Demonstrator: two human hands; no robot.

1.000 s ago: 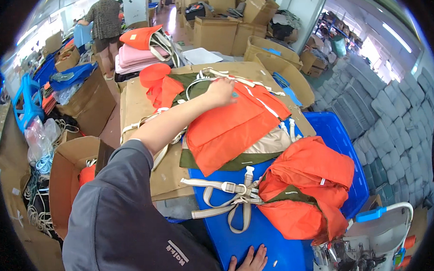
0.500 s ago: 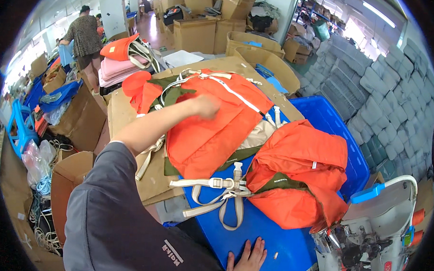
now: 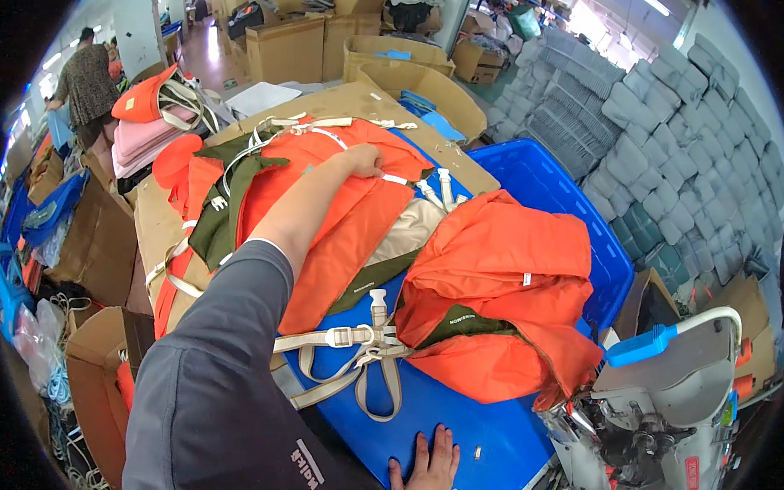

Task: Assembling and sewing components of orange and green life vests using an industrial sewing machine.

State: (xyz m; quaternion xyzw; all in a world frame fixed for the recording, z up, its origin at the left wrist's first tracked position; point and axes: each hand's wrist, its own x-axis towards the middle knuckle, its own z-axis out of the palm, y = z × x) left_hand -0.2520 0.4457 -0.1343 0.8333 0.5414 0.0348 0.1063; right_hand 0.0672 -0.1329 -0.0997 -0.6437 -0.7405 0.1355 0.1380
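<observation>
Head view: we're apparently arranging orange fabric [image 3: 358, 216]; left hand [image 3: 363, 161] curled, grip unclear, right hand [image 3: 427, 471] open; a sure pinch seems needed next.

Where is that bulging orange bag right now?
In the head view, the bulging orange bag lies right of centre on the blue tabletop, between the person's right hand and the blue plastic bin.

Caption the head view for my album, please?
Left hand on orange fabric, right hand flat on the blue table.
</observation>
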